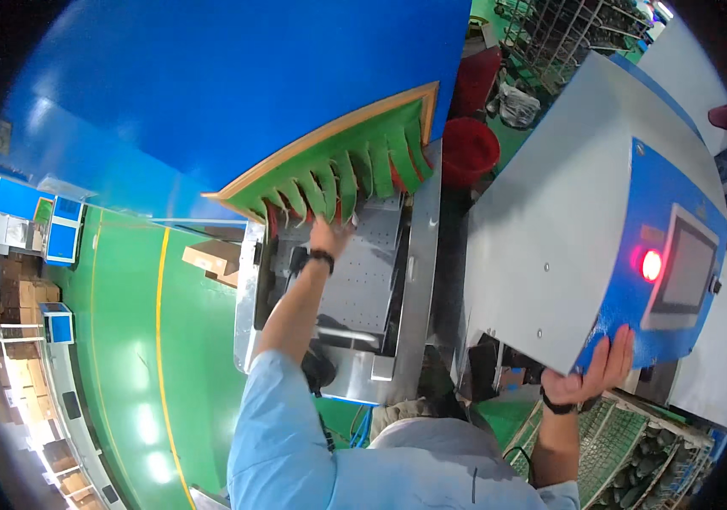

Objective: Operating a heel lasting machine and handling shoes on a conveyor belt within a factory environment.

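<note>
Your left hand (332, 240), its grip unclear, reaches the green strip curtain (328, 181) at upper centre, seemingly light, soft and best held by its loose ends, while your right hand (595, 371) rests open-fingered against the control cabinet (550, 204) at right.

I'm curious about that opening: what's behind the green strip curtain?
Red material shows through gaps between the green strips; the perforated plate extends toward them. Anything deeper inside is covered.
</note>
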`<state>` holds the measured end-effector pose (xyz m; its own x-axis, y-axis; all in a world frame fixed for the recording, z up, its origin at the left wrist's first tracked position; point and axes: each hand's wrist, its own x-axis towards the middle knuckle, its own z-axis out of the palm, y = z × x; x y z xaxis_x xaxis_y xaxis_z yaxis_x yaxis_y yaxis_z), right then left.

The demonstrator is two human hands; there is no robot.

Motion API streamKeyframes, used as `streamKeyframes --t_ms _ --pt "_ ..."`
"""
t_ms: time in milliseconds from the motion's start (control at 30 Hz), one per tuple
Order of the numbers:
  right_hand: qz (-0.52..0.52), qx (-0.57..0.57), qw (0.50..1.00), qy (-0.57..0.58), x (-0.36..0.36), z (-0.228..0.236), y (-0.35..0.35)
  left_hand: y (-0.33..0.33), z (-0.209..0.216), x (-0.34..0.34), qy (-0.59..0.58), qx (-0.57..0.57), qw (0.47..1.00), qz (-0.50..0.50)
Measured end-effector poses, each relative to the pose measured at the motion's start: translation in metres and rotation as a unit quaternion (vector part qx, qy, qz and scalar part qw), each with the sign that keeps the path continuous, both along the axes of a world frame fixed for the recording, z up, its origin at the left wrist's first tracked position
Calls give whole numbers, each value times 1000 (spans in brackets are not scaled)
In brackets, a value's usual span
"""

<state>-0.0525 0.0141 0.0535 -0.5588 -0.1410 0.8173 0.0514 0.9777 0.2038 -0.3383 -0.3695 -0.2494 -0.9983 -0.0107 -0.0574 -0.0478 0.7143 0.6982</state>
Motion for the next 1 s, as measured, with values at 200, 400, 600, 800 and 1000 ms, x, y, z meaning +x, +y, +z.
streamKeyframes --t_ms 200,400,600,800,1000 --pt "-6 20 1000 -8 6 -19 17 79 -42 -82 -204 0 934 294" --pt "15 21 997 74 -1 -18 15 66 -56 -31 -87 20 961 263" --pt "-2 -9 1000 2 -1 -10 6 22 -16 -18 -102 34 965 239" --pt "13 -38 998 52 1 -10 7 1 53 76 -170 352 914 111" --pt "81 -156 982 -64 23 13 -5 44 168 266 -221 668 711 -5"
